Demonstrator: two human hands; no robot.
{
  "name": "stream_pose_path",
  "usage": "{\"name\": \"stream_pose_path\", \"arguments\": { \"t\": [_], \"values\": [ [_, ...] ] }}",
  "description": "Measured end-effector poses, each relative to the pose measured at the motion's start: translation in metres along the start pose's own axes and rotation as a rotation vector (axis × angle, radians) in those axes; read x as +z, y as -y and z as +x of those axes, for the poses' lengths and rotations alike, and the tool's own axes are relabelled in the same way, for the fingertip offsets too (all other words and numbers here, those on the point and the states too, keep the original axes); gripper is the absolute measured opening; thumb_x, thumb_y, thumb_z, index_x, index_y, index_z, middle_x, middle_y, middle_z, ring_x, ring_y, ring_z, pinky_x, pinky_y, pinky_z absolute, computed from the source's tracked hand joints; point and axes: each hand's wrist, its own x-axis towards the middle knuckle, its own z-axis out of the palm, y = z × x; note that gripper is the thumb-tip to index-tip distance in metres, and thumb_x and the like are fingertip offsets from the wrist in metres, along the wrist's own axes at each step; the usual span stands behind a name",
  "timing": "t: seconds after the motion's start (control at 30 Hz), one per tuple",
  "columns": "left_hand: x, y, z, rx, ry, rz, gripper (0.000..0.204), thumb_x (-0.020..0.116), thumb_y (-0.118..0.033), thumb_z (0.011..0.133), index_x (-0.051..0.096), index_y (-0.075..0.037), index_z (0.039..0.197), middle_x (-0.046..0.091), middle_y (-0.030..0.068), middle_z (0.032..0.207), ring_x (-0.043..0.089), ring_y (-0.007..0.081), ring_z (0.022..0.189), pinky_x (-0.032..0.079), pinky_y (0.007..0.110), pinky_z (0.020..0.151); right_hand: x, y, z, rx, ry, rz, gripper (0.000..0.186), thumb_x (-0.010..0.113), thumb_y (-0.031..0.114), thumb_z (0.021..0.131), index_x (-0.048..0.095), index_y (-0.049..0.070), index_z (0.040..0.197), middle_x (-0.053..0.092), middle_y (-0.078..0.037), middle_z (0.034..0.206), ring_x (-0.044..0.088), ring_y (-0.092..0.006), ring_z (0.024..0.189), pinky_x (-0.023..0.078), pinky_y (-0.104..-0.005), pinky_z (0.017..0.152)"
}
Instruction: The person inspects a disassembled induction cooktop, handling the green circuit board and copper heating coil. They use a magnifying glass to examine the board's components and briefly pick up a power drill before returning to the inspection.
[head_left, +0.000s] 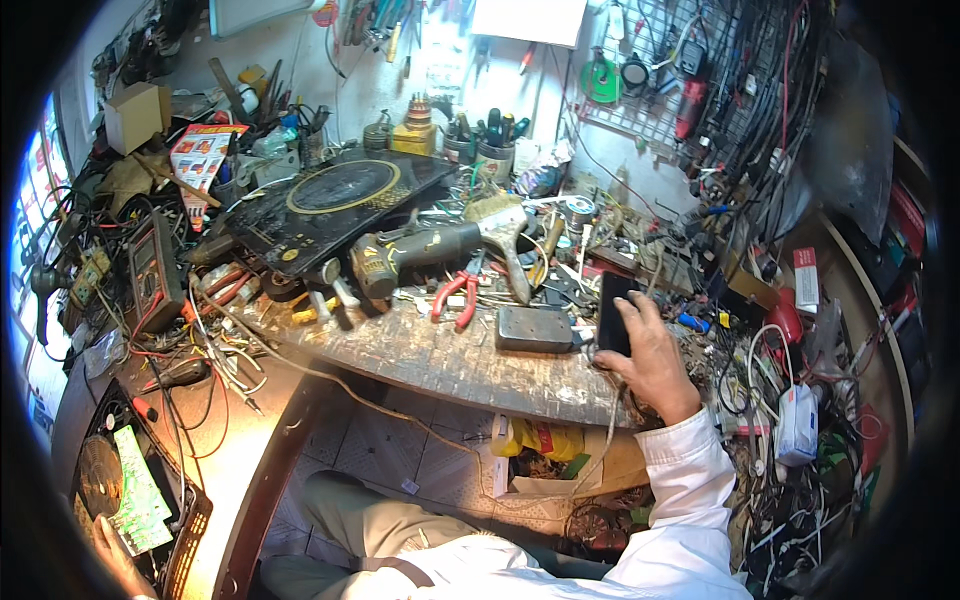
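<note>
Left hand [118,560] at lower left, fingers loosely curled against green circuit board [135,492] in opened appliance, grip unclear. Right of board, scarred wooden workbench [440,365] carries glossy black induction cooktop [335,205], cordless drill [400,255], red-handled pliers [458,295], flat grey block [533,328]. Just right of block, right hand [645,360] clasps slim black rectangular phone [613,312], fingers wrapped round edges, white sleeve behind.

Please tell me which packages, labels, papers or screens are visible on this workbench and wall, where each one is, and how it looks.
Phone: dark screen, black rectangle under the right hand, bench's right side.
Leaflet: red and white, back left.
Cardboard box: plain brown, far left corner.
Paper sheet: white, on the wall, top centre.
Multimeter: dark, small display, left.
Circuit board: green, beside the left hand, lower left.
</note>
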Motion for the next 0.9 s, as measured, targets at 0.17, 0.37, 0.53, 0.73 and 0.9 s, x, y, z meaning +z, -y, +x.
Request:
{"name": "stream_pose_path", "arguments": {
  "t": [0.17,0.37,0.53,0.73,0.9],
  "values": [
    [0.03,-0.036,-0.026,-0.017,-0.107,0.038,0.047,0.059,-0.034,0.103,0.056,0.002,0.134,0.06,0.0092,0.13,0.055,0.019,0.12,0.04,0.032,0.106,0.011,-0.004,0.007,-0.005,-0.111,-0.044,0.069,0.084,0.011,0.073,0.053,-0.003,0.134,0.047,-0.027,0.144,0.051,-0.0447,0.128,0.043,-0.0462,0.107],
    [0.038,-0.047,-0.043,-0.015,-0.215,0.096,0.05,0.06,-0.034,0.103,0.055,0.002,0.137,0.057,0.0097,0.138,0.051,0.0197,0.127,0.035,0.032,0.111,0.021,0.007,0.014,0.063,-0.155,-0.131,0.07,0.082,0.027,0.078,0.054,-0.005,0.134,0.048,-0.029,0.142,0.052,-0.0452,0.126,0.044,-0.0482,0.106],
    [0.031,-0.04,-0.044,0.003,-0.2,0.147,0.051,0.059,-0.034,0.103,0.054,0.002,0.138,0.056,0.012,0.139,0.051,0.0224,0.129,0.036,0.034,0.111,0.026,0.007,0.014,0.141,-0.144,-0.204,0.073,0.081,0.036,0.08,0.054,-0.005,0.135,0.049,-0.03,0.141,0.053,-0.0458,0.125,0.044,-0.0493,0.105],
    [0.058,-0.073,-0.062,0.168,-0.239,0.245,0.043,0.062,-0.03,0.102,0.06,0.005,0.126,0.065,0.014,0.122,0.059,0.0227,0.114,0.043,0.035,0.102,0.013,0.021,0.007,0.043,-0.172,-0.117,0.063,0.08,0.021,0.08,0.055,-0.007,0.13,0.051,-0.031,0.138,0.053,-0.0473,0.123,0.043,-0.0481,0.105],
    [0.064,-0.08,-0.069,0.24,-0.297,0.258,0.029,0.062,-0.022,0.102,0.063,0.006,0.111,0.066,0.0083,0.101,0.059,0.0152,0.093,0.048,0.029,0.086,-0.028,0.075,0.014,-0.172,-0.069,0.028,0.054,0.078,0.009,0.078,0.058,-0.008,0.125,0.056,-0.028,0.132,0.056,-0.0457,0.119,0.044,-0.046,0.103]
  ]
}}
